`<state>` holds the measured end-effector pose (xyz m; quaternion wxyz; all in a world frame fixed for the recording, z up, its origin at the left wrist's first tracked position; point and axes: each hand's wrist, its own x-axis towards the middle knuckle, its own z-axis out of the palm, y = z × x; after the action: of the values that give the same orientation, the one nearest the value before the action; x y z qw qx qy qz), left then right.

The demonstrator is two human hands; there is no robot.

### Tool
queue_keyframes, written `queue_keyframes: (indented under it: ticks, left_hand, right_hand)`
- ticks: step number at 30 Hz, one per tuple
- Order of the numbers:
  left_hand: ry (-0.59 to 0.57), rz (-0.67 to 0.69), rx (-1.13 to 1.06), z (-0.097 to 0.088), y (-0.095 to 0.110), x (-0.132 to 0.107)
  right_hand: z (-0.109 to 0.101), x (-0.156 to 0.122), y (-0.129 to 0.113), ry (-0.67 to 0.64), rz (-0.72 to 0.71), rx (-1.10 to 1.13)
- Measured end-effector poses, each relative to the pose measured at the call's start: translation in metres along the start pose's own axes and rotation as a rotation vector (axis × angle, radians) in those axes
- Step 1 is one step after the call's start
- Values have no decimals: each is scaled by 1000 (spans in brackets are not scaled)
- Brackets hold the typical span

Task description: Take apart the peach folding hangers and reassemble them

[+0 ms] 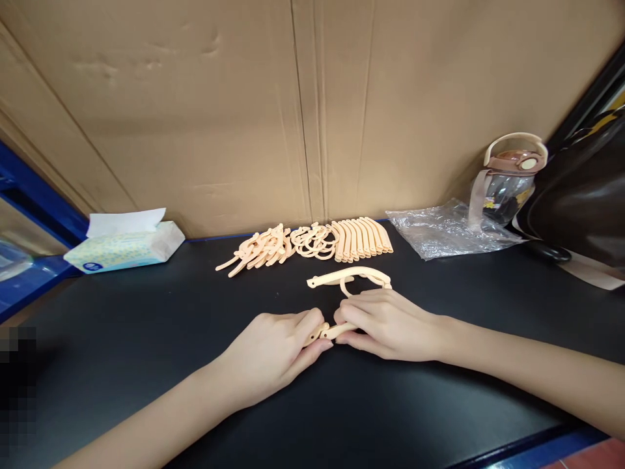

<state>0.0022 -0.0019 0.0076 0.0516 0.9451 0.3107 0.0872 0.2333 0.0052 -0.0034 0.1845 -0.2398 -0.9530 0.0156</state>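
Low over the black table, my left hand (286,348) grips a cream plastic piece (312,335) whose end, with a small hole, shows past the thumb. Closed on a narrow cream plastic strip (340,330), my right hand (390,324) faces it. The ends of the two pieces meet between the hands; whether they are joined I cannot tell. Just beyond my right hand lies a curved cream plastic part (349,273) with a hole at its left end and a thinner curved piece under it. My palms hide most of both held pieces.
Along the back of the black table (146,365) lie loose curved cream pieces (266,247), cream rings (315,241) and a row of bent cream strips (361,240). A tissue pack (124,247) stands left; a clear plastic bag (439,231) and a water bottle (508,189) are right. Cardboard (219,117) stands behind.
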Motion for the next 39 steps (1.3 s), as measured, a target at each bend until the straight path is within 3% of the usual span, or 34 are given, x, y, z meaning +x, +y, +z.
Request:
queue_keyframes:
  ticks: [6, 23, 31, 39]
  left_hand:
    - [-8, 9, 21, 3, -3, 0]
    - [-20, 25, 270, 3, 0, -1]
    - [11, 74, 390, 3, 2, -2]
    - [121, 133, 504, 4, 1, -1]
  right_hand:
    - [1, 1, 1, 21, 28, 142]
    - [1, -1, 0, -34, 70, 114]
    - [2, -2, 0, -55, 87, 112]
    - [4, -3, 2, -34, 80, 131]
